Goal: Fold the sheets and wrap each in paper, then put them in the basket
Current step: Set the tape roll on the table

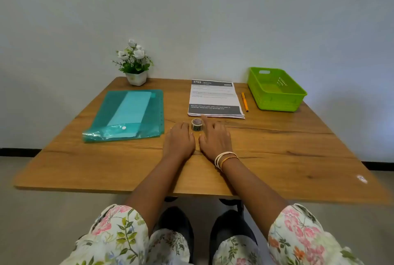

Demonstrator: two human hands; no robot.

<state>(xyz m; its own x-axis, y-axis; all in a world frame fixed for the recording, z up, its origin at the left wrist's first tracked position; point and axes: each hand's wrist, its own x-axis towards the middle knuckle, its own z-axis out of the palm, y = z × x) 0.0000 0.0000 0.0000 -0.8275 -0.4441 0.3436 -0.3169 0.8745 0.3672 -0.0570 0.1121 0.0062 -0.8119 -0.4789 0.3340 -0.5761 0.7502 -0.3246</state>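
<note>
Both hands lie flat on the table (277, 151), fingers relaxed, the left hand (178, 141) and right hand (215, 139) on either side of a tape roll (197, 124). The sheets (215, 99) lie just behind, near the green basket (277, 92).

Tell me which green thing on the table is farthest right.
The bright lime basket at the far right corner; the teal folder lies left.

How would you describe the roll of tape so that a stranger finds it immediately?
On the wooden table, look just in front of the printed sheets. The roll of tape stands there between the fingertips of both hands, the only small round thing.
</note>
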